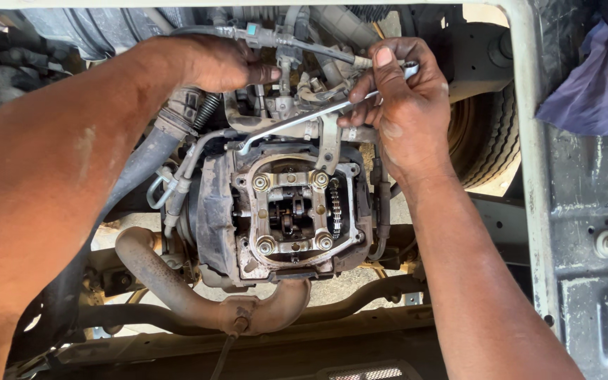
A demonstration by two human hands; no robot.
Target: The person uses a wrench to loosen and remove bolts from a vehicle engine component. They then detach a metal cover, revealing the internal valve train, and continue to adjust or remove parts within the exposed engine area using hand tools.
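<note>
Steel wrench (297,121) gripped, right hand (406,105) (left hand (223,65) steadying hoses).

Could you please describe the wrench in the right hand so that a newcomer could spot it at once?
Start at the open engine head, with its four nuts and a chain on its right. Just above it a slim silver wrench slants up to the right hand, whose fingers pinch its upper end. Unlike the dull, rusty pipes and hoses nearby, it is bright, thin and cranked at its lower end.

No packages, labels, signs or screens in view.
</note>
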